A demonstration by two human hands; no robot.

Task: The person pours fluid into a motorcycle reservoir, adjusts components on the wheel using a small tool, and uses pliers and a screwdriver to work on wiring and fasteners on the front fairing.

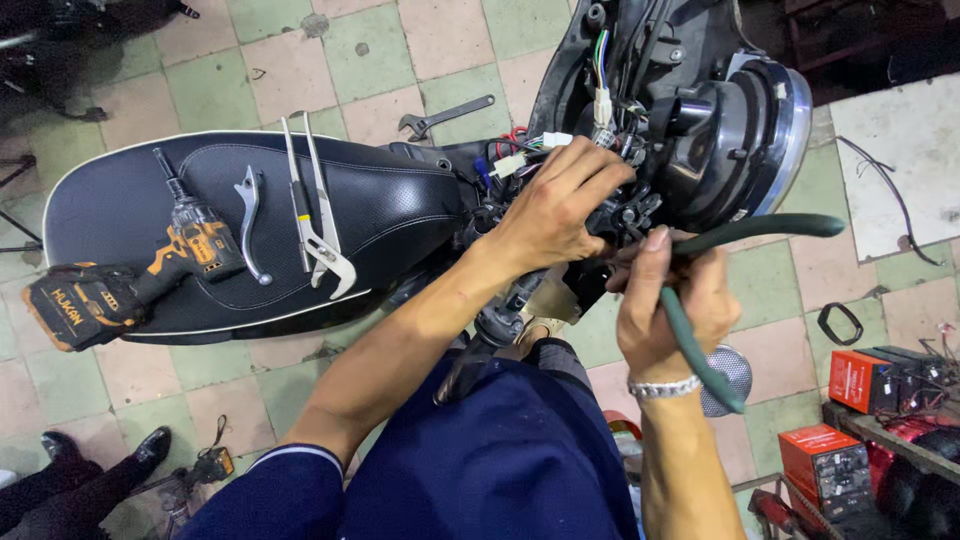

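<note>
Over at nine o'clock a black scooter seat point(400, 215) lies across the checked floor, and on it rest an orange-and-black cordless drill point(120, 275), then a loose silver brake lever point(248, 222), then a pair of long locking pliers point(315, 215); an open-ended spanner point(445, 116) sits on the tiles just past the seat toward twelve. Moving right, the person's left hand point(555, 205) reaches up toward one o'clock with its fingers curled down into the knot of wires and white connectors point(530, 155) behind the headlight point(745, 130); whether it actually pinches something there I cannot tell, the fingertips being buried. Just beside it, at about four o'clock from that hand, the right hand point(665, 300) is closed around green-handled pliers point(705, 300), thumb over the upper handle. The handles are spread, one running out toward three o'clock, the other down toward five, so the tool's nose points in at nine o'clock, touching or nearly touching the dark bracket under the left fingers. The left hand is the nearer to the wiring.
</note>
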